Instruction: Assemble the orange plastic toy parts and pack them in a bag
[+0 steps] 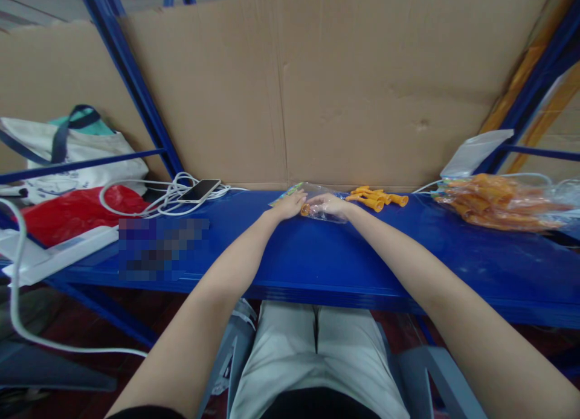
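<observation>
My left hand (290,206) is at the left end of a clear plastic bag (324,191) with a coloured printed strip, its fingers closed on the bag. My right hand (330,205) is over the bag's right part, fingertips curled against an orange plastic piece (305,209) with a round end. That piece sits between my two hands; whether it is inside the bag I cannot tell. Just right of my right hand lie several loose orange plastic pieces (374,198), flared like small trumpets.
Bagged orange pieces (493,201) are piled on the blue table (317,256) at right. A phone (200,191), white cables (174,195), a red bag (86,214) and a canvas tote (81,153) are at left. A cardboard wall (339,87) closes the back.
</observation>
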{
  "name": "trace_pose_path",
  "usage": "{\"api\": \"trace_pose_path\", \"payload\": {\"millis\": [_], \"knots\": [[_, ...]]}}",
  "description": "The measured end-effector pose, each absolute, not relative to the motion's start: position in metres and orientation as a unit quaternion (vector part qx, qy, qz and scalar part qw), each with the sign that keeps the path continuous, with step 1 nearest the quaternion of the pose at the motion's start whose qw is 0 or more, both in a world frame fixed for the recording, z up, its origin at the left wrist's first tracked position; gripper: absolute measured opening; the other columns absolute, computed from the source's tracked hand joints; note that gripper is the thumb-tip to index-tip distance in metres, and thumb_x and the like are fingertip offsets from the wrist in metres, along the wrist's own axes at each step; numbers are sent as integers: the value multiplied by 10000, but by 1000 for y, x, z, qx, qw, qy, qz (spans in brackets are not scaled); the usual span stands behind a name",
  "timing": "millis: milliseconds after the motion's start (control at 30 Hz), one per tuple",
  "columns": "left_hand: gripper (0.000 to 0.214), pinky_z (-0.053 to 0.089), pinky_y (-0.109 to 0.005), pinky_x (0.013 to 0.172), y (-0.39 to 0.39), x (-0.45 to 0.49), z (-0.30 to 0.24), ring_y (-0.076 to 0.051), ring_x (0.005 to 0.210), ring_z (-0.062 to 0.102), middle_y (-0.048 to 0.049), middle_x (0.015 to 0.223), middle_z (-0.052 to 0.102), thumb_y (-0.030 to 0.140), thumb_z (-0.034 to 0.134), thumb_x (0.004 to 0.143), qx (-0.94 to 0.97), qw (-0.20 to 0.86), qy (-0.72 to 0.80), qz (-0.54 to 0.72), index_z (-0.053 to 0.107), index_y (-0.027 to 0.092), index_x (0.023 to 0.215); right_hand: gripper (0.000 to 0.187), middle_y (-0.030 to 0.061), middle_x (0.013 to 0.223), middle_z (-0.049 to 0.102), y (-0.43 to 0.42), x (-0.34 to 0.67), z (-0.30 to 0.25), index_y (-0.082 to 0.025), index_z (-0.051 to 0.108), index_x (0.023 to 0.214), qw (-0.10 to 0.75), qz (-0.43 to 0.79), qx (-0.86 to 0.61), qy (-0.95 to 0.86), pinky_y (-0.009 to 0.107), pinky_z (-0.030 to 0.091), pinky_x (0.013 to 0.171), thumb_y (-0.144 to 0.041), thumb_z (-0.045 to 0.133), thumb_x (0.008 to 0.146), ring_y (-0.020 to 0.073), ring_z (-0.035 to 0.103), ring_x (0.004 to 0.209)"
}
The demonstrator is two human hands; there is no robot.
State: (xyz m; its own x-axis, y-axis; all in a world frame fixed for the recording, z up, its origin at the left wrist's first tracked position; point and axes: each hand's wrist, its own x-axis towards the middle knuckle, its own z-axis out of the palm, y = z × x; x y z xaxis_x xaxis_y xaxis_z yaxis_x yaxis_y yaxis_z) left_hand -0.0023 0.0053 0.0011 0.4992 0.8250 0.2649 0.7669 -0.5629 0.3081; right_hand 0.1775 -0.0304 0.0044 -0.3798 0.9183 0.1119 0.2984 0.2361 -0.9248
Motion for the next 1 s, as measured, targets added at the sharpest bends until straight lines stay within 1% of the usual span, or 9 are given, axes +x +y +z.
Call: {"api": "trace_pose_path", "payload": {"millis": [67, 200, 367, 467, 567, 733, 800, 900, 1000], "knots": [[534, 166, -305, 1230, 6, 0, -2, -181, 1468, 340, -115, 1538, 449, 301, 284, 991, 867, 67, 458, 185, 520, 78, 1415, 180, 51, 955, 767, -31, 179, 6, -164, 780, 853, 345, 431, -434, -712, 279, 524, 898, -57, 683, 745, 130, 671, 825], [524, 189, -313, 1225, 9, 0, -5, -177, 1451, 371, -73, 1524, 470, 287, 292, 975, 857, 86, 476, 177, 540, 136, 1411, 196, 53, 958, 770, -33, 187, 17, -183, 788, 864, 306, 391, -451, -742, 295, 536, 880, -90, 703, 713, 169, 685, 872], [538, 222, -290, 1203, 11, 0, -2, -186, 1439, 392, -79, 1516, 483, 292, 265, 970, 853, 104, 492, 141, 580, 136, 1376, 223, 73, 825, 755, -41, 214, 38, -143, 784, 818, 226, 171, -550, -786, 296, 533, 809, -66, 585, 754, 209, 697, 821], [518, 292, -308, 1168, 12, -2, 0, -216, 1389, 461, -82, 1446, 566, 306, 275, 966, 847, 102, 503, 142, 653, 157, 1287, 289, 135, 997, 751, -53, 237, 41, -135, 776, 938, 224, -18, -619, -753, 326, 502, 884, -110, 502, 846, 252, 688, 970], [486, 350, -305, 1120, 12, -6, 0, -237, 1323, 526, -86, 1355, 643, 307, 312, 945, 837, 80, 521, 147, 710, 161, 1184, 336, 149, 1187, 700, -62, 256, 32, -163, 737, 1094, 213, -110, -664, -709, 348, 486, 929, -187, 453, 916, 264, 643, 1111], [470, 375, -286, 1084, 13, -11, 1, -232, 1284, 552, -59, 1346, 652, 305, 334, 920, 821, 47, 554, 131, 718, 184, 1161, 302, 109, 1130, 723, -62, 269, 16, -206, 741, 1090, 76, -71, -682, -724, 410, 490, 926, -287, 509, 915, 276, 641, 1104], [448, 361, -311, 1101, 13, -12, 1, -254, 1292, 544, -67, 1349, 649, 290, 368, 896, 821, 43, 553, 134, 734, 181, 1129, 317, 112, 1159, 715, -61, 267, 14, -213, 732, 1124, 71, -84, -678, -727, 444, 474, 944, -279, 503, 913, 290, 627, 1129], [418, 358, -336, 1109, 14, -12, 0, -289, 1283, 548, -89, 1334, 658, 277, 427, 859, 822, 37, 548, 152, 756, 171, 1094, 358, 154, 1243, 674, -61, 267, 14, -196, 702, 1195, 102, -140, -690, -703, 471, 441, 973, -262, 475, 925, 313, 592, 1187], [394, 382, -323, 1090, 15, -13, -2, -289, 1261, 566, -60, 1293, 686, 280, 474, 832, 818, 43, 546, 178, 770, 202, 1081, 368, 207, 1238, 660, -64, 272, 18, -148, 697, 1196, 111, -160, -724, -662, 467, 438, 968, -287, 475, 939, 333, 587, 1195]]}}
